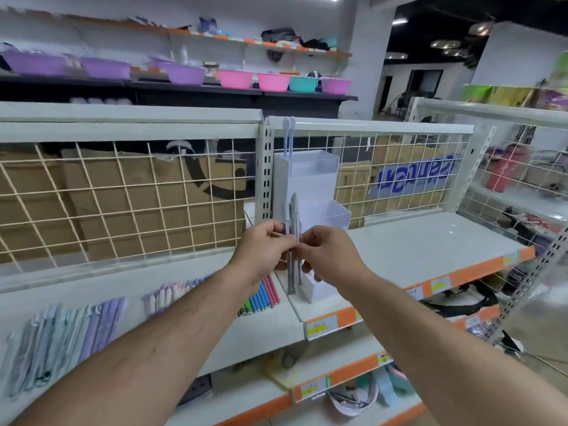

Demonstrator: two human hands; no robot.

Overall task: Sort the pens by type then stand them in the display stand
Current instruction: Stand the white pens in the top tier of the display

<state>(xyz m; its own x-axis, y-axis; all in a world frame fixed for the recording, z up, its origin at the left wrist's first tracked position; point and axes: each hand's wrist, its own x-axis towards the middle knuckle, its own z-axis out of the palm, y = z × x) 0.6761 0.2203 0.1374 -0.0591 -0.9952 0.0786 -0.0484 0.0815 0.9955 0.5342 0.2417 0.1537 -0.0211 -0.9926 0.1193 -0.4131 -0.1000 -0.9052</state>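
A small bundle of grey pens [291, 272] stands upright between both hands, just in front of the stand. My left hand [261, 250] grips the bundle from the left, and my right hand [325, 253] pinches it from the right. The white tiered display stand [310, 179] sits on the white shelf [415, 241] behind the hands, with two pale pens [289, 133] standing in its top back tier. More pens lie on the shelf to the left: pale purple and grey ones [61, 333], white-capped ones [166, 296], and blue, pink and green ones [264, 296].
A white wire grid [123, 195] backs the shelf, with cardboard boxes behind it. A perforated upright post [266, 167] stands just left of the stand. Lower shelves with orange price strips [338, 318] hold assorted goods. Coloured basins [239, 78] line a far shelf.
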